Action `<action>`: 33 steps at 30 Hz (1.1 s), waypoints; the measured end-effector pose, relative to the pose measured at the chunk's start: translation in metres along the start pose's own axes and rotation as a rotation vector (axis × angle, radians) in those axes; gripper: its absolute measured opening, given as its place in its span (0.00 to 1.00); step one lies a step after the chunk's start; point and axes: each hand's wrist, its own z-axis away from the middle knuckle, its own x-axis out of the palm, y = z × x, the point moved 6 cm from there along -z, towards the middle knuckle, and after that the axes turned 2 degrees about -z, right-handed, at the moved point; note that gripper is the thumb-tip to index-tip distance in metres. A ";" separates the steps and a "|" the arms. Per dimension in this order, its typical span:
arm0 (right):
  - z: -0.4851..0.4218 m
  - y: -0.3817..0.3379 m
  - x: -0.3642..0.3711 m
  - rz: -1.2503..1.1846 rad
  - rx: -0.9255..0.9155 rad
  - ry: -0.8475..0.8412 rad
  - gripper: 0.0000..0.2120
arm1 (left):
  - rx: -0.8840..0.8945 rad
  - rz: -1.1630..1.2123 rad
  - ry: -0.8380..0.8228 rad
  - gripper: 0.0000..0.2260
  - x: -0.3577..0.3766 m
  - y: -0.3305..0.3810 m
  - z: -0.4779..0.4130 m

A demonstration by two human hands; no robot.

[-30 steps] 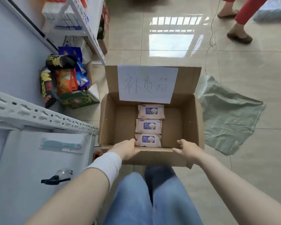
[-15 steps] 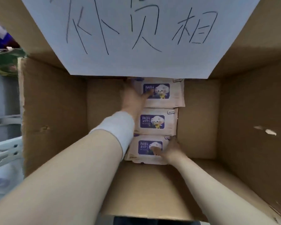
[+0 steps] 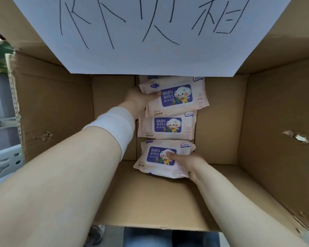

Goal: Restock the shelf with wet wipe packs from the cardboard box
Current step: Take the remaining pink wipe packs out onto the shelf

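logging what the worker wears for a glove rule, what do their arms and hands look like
Both hands are bare: neither the left hand nor the right hand has a glove, and no ring or watch shows. The left arm wears a plain white band around the wrist and is otherwise uncovered. The right arm has no sleeve or band in view.
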 end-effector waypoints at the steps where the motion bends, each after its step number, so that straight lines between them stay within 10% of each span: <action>1: 0.006 0.001 -0.001 -0.071 -0.002 -0.024 0.18 | 0.005 0.007 -0.015 0.11 0.001 0.000 0.003; 25: 0.243 0.048 -0.107 -0.082 -0.528 -0.230 0.32 | 0.218 0.716 0.011 0.10 -0.133 -0.070 0.321; 33: 0.378 0.091 -0.085 0.268 -0.807 -0.418 0.31 | 0.537 1.018 0.052 0.38 -0.160 -0.108 0.541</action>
